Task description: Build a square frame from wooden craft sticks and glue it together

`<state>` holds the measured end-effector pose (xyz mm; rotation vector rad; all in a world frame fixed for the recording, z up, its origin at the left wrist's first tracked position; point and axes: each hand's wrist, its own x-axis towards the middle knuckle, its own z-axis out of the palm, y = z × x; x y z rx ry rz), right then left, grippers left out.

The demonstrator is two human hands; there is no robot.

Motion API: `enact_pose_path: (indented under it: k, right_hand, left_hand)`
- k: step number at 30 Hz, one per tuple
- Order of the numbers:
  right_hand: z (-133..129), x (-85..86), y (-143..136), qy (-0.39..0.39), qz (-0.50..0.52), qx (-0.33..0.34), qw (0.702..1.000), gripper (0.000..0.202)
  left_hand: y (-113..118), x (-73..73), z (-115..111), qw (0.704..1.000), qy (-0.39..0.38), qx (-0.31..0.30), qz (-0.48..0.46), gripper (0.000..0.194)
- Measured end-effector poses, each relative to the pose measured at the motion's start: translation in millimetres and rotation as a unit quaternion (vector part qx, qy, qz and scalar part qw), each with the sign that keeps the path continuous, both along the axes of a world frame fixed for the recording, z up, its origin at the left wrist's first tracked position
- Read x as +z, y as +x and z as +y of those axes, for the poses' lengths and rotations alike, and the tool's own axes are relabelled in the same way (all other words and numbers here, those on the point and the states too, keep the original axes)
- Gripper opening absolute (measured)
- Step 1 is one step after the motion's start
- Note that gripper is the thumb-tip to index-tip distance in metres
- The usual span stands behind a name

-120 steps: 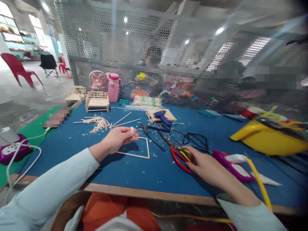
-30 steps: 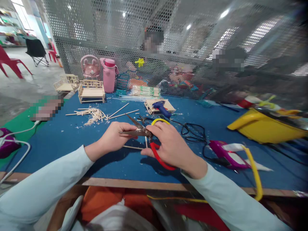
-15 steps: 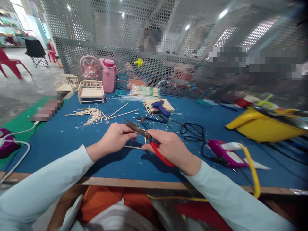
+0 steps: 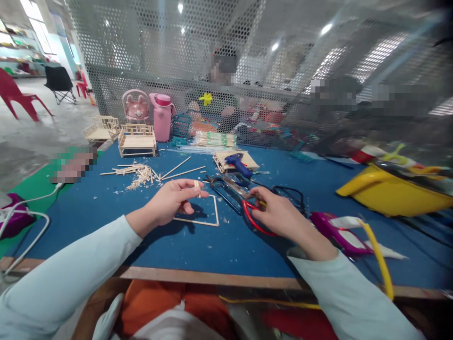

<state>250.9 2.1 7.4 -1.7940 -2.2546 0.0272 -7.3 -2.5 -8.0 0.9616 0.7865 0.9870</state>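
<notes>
Between the thumb and fingers of my left hand [image 4: 173, 200] is pinched a small bundle of short wooden sticks [image 4: 197, 188]. Under and beside that hand, a thin stick frame [image 4: 217, 212] lies on the blue tabletop, partly covered by my fingers. My right hand [image 4: 279, 212] has its fingers on the red handles of scissors [image 4: 252, 215], low over the table, blades pointing away to the left. Beside the blades are pliers [image 4: 226, 198] with dark blue handles. Further back, a blue glue gun [image 4: 239, 165] rests on a small wooden model [image 4: 221, 162].
Loose sticks and chips [image 4: 143, 174] lie left of centre. Behind them stand small wooden bench models [image 4: 137, 141] and a pink bottle [image 4: 162, 120]. On the right are a purple-and-white tool [image 4: 329, 226] and a yellow container [image 4: 382, 189]. A perforated metal screen [image 4: 141, 61] closes off the back.
My right hand has carried the scissors away to the right, down beside the pliers. My left hand stays nearly in place, the short sticks now showing in its fingers. The stick frame is uncovered more.
</notes>
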Motion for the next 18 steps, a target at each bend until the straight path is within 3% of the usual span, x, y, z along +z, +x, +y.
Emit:
enact_pose_path:
  k: [5, 9, 12, 14, 18]
  right_hand:
    - [-10, -5.1, 33, -0.033, -0.043, 0.016, 0.998, 0.032]
    - [-12, -11.1, 39, 0.024, -0.121, 0.051, 0.991, 0.031]
    - [-13, -1.8, 13, 0.115, -0.113, 0.089, 0.983, 0.036]
    - [-14, 8.1, -15, 0.148, -0.035, 0.18, 0.972, 0.04]
    - [-6, 20.1, -65, 0.096, 0.066, 0.324, 0.939, 0.061]
  left_hand:
    - [1, -1.8, 1, 1.0, -0.007, 0.009, -0.011, 0.016]
    - [2, 0.2, -2, 0.998, -0.051, -0.004, -0.02, 0.015]
    - [4, 2.4, -5, 0.997, -0.072, -0.005, -0.015, 0.021]
    - [4, 3.5, -7, 0.997, -0.077, 0.002, -0.01, 0.027]
    - [4, 5.5, -9, 0.997, -0.075, 0.0, -0.006, 0.035]
